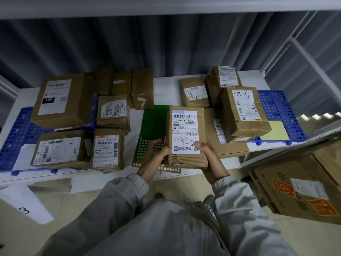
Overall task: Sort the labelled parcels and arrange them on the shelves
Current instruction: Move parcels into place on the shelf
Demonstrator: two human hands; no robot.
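Both hands, left hand (156,157) and right hand (210,156), grip the parcel marked 3-2 (185,136) by its near end over the green mat (154,121) at the shelf's (166,85) front edge, with bare shelf behind between parcel clusters

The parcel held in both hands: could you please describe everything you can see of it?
The held parcel is a brown cardboard box, creased and wrapped in tape, crumpled at its near end. A white shipping label with barcodes, printed text and a QR code covers its top, with "3-2" handwritten near the bottom. It lies lengthwise, pointing away from the person, over the green perforated mat on the white shelf. The left hand grips its left near corner; the right hand grips its right side, thumb on the label.
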